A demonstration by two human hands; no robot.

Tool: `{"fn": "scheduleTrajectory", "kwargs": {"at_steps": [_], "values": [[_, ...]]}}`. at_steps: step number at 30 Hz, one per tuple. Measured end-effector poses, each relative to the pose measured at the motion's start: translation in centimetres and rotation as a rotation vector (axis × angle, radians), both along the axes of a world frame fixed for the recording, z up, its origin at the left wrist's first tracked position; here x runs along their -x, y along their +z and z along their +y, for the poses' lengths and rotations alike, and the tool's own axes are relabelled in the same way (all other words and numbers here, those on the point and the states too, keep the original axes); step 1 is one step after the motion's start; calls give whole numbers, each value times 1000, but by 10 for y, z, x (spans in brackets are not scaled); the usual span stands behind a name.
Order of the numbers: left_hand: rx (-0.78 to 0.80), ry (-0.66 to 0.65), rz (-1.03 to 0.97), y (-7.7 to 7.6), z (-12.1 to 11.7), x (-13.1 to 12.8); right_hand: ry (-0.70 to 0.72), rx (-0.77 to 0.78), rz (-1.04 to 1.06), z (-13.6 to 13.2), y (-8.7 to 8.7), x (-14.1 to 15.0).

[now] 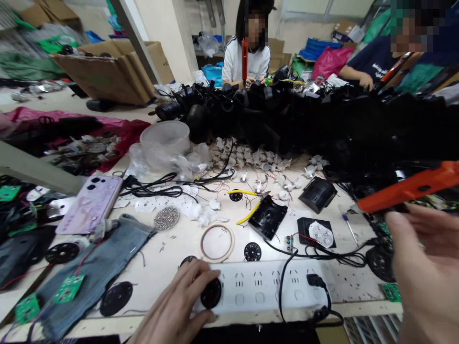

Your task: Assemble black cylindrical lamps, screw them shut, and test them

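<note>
My left hand (179,301) rests over the near left end of a white power strip (267,286). Its finger and thumb close around a round black disc (211,294). At the right edge, my right hand (423,258) is blurred, its fingers curled beneath an orange electric screwdriver (412,188) that points left. Another black disc (253,251) with small holes lies beyond the strip, beside a roll of tape (216,242). Behind these are an open black housing (268,217), yellow-handled pliers (247,214) and a black block with a white lamp plate (321,234).
White lamp parts (247,155) pile up before a large black heap (322,124). A phone (91,203), a denim cloth (96,272) and green circuit boards (70,288) lie left. Black cables cross the right side. Two people sit across the table near a hanging orange screwdriver (244,59).
</note>
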State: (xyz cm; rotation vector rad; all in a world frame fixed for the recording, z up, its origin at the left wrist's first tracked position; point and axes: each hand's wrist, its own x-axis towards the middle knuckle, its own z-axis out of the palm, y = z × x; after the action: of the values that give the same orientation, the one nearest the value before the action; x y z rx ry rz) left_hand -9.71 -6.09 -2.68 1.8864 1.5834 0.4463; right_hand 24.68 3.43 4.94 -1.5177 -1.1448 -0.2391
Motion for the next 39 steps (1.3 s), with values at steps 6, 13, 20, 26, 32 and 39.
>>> {"fn": "scheduleTrajectory", "kwargs": {"at_steps": [6,13,20,26,32,39], "values": [[-44,-93,-3,-3,5,10,738,470,-526,62,-1,86],[-241,-134,18,15,69,12,897,852,-997,139,-60,160],[-266,-163,121,14,155,-13,840,878,-1009,151,-74,157],[-230,-160,263,-1,210,-29,783,991,-862,156,-68,157],[-184,-169,332,-7,227,-32,827,1220,-644,150,-61,170],[-129,-142,312,-15,232,-23,800,1257,-436,153,-70,175]]}}
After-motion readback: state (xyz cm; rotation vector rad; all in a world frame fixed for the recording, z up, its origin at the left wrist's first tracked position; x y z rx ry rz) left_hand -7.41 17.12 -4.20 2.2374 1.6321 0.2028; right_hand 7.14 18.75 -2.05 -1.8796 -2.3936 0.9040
